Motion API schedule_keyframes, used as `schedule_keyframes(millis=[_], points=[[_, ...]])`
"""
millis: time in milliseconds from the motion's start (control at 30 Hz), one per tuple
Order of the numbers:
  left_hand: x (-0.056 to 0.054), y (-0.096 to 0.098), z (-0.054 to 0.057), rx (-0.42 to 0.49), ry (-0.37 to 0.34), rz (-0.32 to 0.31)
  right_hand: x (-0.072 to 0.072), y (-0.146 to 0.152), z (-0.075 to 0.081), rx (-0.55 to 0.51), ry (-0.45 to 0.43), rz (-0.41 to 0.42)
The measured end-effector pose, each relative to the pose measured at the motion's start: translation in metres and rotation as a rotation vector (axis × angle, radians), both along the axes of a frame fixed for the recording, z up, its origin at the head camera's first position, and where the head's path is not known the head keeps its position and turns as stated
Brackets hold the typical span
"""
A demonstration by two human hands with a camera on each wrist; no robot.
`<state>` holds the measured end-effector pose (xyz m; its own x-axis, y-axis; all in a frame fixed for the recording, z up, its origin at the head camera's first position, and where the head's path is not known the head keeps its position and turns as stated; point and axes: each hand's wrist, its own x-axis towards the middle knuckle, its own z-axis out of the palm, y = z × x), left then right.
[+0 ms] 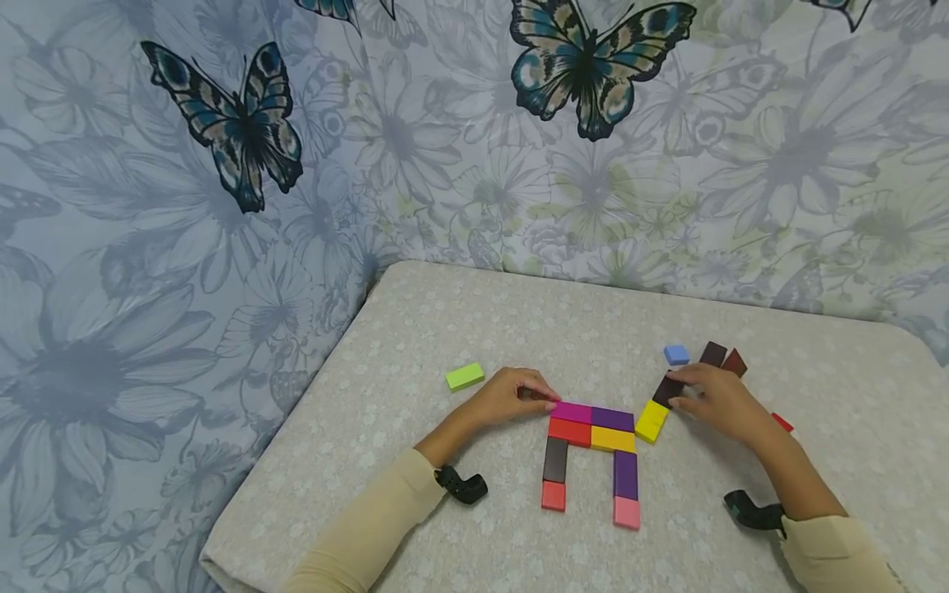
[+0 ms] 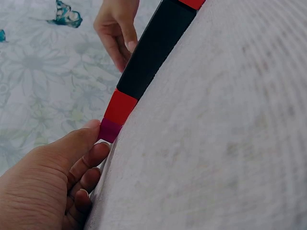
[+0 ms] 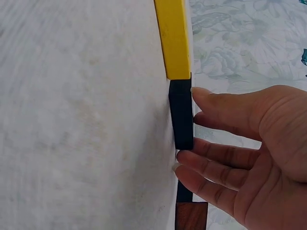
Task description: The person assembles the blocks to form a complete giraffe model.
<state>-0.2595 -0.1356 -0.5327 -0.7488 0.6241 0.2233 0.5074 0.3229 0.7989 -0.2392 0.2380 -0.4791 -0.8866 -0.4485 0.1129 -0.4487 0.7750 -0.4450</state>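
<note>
My left hand point(image 1: 511, 397) touches the left end of a magenta block point(image 1: 574, 413) with its thumb tip and index fingertip, its other fingers loosely bent. That block lies in line with a purple block point(image 1: 612, 419), with a red block point(image 1: 569, 432) and an orange-yellow block point(image 1: 613, 439) along their near side. To the right, my right hand point(image 1: 717, 402) pinches a dark block point(image 3: 182, 115) between thumb and fingers. The dark block's near end meets a bright yellow block point(image 1: 652, 422), which slants down to the paired blocks' right corner.
Two legs run toward me: a dark block point(image 1: 555, 459) with a coral block point(image 1: 553, 496), and a purple block point(image 1: 625, 475) with a pink one point(image 1: 626, 512). Around lie green point(image 1: 465, 376), blue point(image 1: 676, 355), dark brown point(image 1: 713, 354), reddish-brown triangular point(image 1: 735, 363) and red point(image 1: 782, 422) blocks.
</note>
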Motion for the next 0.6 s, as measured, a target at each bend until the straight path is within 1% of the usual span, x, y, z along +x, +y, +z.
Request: schedule_keyframes(millis=[300, 600], points=[[0.0004, 0.0001, -0.0019, 0.007, 0.007, -0.001, 0.0027, -0.0011, 0.0029, 0.0, -0.02, 0.043], [0.0006, 0.0013, 0.0001, -0.005, -0.002, 0.009, 0.0039, -0.0016, 0.0053, 0.023, -0.052, 0.061]])
